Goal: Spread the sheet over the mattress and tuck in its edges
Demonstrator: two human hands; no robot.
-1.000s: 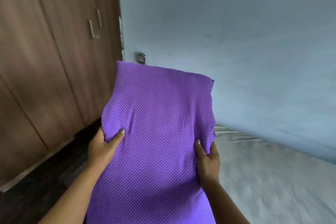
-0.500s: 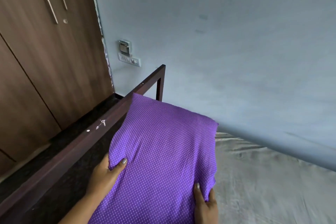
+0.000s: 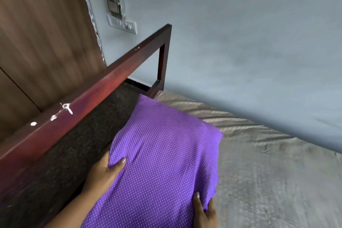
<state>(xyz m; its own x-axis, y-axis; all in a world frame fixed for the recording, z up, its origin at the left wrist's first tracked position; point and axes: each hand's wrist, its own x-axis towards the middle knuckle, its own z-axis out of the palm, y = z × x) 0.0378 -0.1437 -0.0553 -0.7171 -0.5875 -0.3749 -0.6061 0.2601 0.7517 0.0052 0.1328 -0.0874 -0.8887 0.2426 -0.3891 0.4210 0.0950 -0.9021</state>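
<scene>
Grey sheet beside purple pillow.

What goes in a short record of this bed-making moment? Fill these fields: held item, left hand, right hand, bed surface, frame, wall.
held item: purple dotted pillow, over the head end of the bed
left hand: grips the pillow's left edge, thumb on top
right hand: grips its right edge, thumb on top
bed surface: grey sheet, lightly wrinkled
frame: dark wooden rail left of the pillow
wall: switch panel above the rail
</scene>
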